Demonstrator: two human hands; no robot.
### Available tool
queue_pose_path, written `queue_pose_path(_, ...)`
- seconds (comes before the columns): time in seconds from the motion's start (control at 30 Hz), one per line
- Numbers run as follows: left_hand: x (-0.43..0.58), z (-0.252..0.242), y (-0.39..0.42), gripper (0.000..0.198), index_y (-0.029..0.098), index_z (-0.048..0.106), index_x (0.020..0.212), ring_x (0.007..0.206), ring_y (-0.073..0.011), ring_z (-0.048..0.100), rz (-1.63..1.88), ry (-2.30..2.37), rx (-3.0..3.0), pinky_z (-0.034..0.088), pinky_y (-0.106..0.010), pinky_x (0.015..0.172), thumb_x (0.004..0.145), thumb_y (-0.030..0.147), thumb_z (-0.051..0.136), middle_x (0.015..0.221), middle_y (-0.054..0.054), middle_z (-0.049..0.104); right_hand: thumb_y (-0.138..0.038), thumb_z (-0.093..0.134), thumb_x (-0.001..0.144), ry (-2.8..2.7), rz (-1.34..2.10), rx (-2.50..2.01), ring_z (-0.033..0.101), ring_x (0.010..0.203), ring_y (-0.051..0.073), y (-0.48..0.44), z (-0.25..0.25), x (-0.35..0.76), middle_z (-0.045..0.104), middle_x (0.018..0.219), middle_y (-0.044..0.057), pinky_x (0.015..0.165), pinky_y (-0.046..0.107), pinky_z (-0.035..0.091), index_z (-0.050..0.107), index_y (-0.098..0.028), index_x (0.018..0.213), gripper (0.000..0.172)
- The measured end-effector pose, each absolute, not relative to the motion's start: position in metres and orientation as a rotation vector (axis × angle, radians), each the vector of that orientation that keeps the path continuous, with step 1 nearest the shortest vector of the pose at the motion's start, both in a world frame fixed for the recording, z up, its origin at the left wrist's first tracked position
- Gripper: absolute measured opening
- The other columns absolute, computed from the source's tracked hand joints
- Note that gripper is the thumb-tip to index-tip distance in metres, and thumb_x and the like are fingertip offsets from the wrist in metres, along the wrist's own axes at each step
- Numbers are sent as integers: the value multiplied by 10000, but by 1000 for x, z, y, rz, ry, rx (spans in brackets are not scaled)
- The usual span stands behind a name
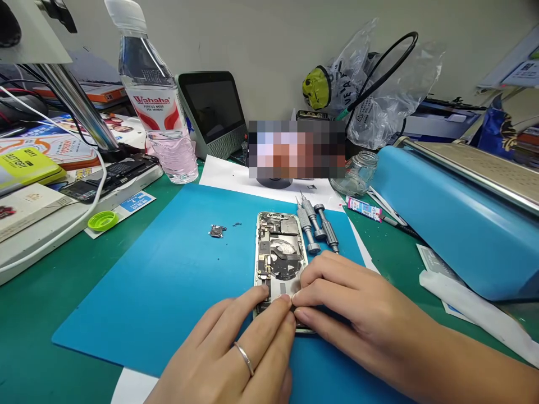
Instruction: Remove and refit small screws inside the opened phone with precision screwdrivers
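Head view — both hands (231, 350) touch an opened phone (288, 258).

Fairly bright, diffuse light covers the middle of the frame; the grey wall (261, 39) darkens toward the upper right corner. Highlights streak the metal post (80, 105) at upper left. Wide-angle distortion tilts the bottle (156, 109) nearby. Coarse pixel blocks mask a patch above centre. The opened phone (265, 247) is legible, its tiniest parts soft.
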State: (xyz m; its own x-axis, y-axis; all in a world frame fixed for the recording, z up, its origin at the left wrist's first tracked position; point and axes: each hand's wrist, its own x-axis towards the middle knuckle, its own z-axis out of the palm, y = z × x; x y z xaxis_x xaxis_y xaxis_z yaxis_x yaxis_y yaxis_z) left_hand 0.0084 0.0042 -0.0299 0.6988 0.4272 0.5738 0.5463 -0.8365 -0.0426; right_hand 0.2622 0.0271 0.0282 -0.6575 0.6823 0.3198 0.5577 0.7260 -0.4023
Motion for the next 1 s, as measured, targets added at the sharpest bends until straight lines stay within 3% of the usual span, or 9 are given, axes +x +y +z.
queue_pose_path(0.27,5,-28,6,425,162,637,1527,1346,-293,695,-756,-729,-2701,652,-383,1047,1113,246,584,1583,-7,637,-230,467,1160,-2468,214,-911,634,828,186,30,22,263,720,900,68,733,301,524,716,-170,940,338)
queue_pose_path(0.5,5,-27,6,396,162,645,1507,1359,-280,683,-793,-744,-2712,650,-387,1050,1126,232,562,1571,-3,647,-205,491,1149,-2475,233,-915,633,823,180,31,24,263,715,898,66,725,285,539,700,-168,941,297)
queue_pose_path(0.7,3,-26,5,411,180,631,1524,1386,-279,672,-724,-732,-2746,661,-379,1026,1122,228,561,1579,2,638,-171,549,1125,-2386,276,-927,659,900,151,36,32,272,698,948,42,806,231,546,669,-188,989,182)
queue_pose_path(1.0,4,-22,6,409,194,623,1524,1413,-259,651,-738,-776,-2761,648,-374,1056,1126,252,554,1579,29,638,-222,537,1131,-2489,179,-1017,643,842,187,44,37,284,691,917,48,747,303,520,646,-210,938,222)
